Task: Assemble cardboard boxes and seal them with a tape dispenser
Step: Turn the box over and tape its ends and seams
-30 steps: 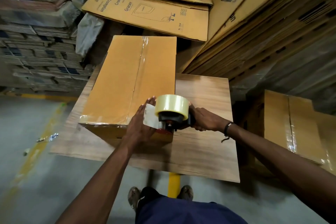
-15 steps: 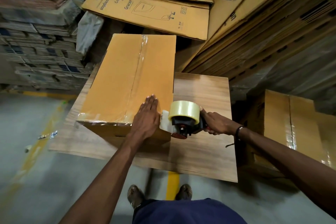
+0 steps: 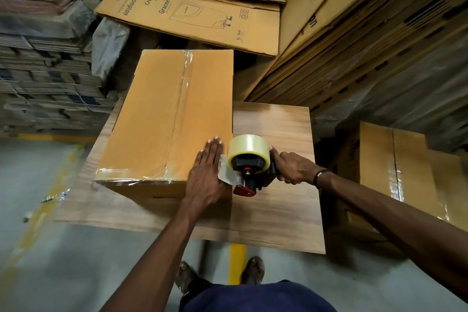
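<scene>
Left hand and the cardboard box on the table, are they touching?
Touching. The head view shows the left hand lying flat, fingers straight, on the top of the cardboard box near its front right corner, with no gap visible.

A closed cardboard box [image 3: 174,119] sits on the wooden tabletop [image 3: 276,210], clear tape along its centre seam and near edge; the left hand [image 3: 206,172] lies flat, fingers straight, on the box's near right corner; the right hand [image 3: 290,167] grips the handle of a tape dispenser [image 3: 247,167] just beside that corner; flattened cartons [image 3: 192,12] are stacked behind; another taped box [image 3: 405,167] stands at the right.
</scene>
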`<action>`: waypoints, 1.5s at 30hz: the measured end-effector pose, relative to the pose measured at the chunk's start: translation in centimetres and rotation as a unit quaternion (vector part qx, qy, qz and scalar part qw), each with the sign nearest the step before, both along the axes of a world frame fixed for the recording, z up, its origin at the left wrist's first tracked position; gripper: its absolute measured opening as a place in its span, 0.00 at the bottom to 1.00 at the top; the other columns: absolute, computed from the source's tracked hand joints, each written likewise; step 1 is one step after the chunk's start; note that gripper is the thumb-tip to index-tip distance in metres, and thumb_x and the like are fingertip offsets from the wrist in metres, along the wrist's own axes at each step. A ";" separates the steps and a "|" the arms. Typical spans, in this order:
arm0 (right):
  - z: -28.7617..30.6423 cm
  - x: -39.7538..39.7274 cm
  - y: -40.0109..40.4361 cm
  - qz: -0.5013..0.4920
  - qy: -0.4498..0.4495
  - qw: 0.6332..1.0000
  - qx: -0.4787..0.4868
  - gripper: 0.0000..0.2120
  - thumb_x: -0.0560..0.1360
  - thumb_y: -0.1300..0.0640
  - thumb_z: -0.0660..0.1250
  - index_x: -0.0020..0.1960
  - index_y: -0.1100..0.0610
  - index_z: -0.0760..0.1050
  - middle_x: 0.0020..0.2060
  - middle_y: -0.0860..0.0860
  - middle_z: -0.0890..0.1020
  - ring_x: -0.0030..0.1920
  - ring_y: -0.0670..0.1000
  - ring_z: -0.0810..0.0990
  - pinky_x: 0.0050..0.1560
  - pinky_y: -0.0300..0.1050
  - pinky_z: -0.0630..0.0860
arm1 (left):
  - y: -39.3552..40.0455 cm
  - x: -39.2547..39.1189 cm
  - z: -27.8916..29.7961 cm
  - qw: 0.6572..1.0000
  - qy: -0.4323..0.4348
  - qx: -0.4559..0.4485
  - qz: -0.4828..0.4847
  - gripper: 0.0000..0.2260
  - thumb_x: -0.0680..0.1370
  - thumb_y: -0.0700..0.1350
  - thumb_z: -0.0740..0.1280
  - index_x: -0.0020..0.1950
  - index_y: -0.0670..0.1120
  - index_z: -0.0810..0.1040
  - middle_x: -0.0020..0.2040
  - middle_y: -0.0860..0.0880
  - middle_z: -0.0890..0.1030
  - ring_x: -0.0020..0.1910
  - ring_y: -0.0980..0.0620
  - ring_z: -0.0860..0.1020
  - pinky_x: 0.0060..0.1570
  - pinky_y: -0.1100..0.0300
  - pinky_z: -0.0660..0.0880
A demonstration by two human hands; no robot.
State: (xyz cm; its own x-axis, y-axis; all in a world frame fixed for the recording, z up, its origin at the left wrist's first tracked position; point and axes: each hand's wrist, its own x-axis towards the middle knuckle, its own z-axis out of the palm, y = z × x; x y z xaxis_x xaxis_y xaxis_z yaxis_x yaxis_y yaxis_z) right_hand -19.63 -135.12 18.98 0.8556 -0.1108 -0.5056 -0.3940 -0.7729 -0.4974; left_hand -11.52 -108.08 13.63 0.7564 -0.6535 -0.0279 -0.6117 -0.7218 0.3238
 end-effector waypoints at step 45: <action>1.3 1.7 0.4 0.055 -0.032 0.987 -0.150 0.37 0.84 0.35 0.36 0.51 0.55 0.78 0.37 0.52 0.82 0.40 0.54 0.81 0.50 0.54 0.79 | -1.0 -0.1 0.5 0.999 0.008 0.034 0.024 0.43 0.73 0.72 0.25 0.85 0.54 0.40 0.85 0.49 0.47 0.83 0.48 0.37 0.81 0.44 0.45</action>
